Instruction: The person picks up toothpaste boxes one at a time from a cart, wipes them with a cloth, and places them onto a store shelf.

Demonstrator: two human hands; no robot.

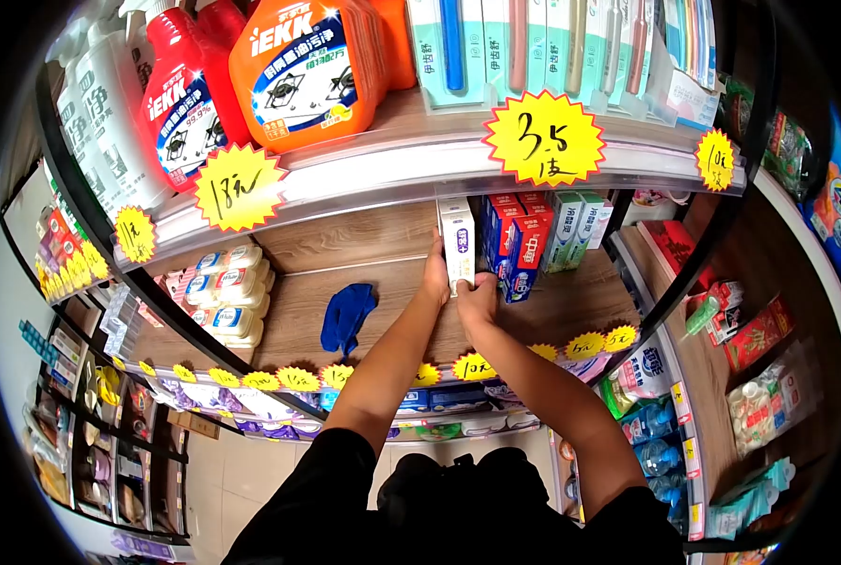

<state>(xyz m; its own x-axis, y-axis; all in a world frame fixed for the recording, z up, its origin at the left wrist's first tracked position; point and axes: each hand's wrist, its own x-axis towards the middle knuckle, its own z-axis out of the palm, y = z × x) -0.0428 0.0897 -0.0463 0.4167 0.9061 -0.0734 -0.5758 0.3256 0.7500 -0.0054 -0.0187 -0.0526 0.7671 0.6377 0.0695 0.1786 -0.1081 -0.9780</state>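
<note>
Both my hands are at a white toothpaste box [459, 240] that stands upright on the middle wooden shelf. My left hand [436, 271] is pressed along its left side, fingers partly hidden behind it. At the box's lower front corner, my right hand [477, 296] has its fingers closed on it. Just right of the box stand red and blue boxes [526, 247], and beyond them green and white boxes [573, 229]. A crumpled blue cloth [347, 317] lies on the shelf [293, 282] to the left of my arms.
Above, the upper shelf edge [411, 179] carries yellow price tags, red and orange cleaner bottles [307, 75] and toothbrush packs [543, 56]. Stacked white-and-yellow packs [227, 294] stand at left. A black upright post [694, 264] is at right, beside another shelf.
</note>
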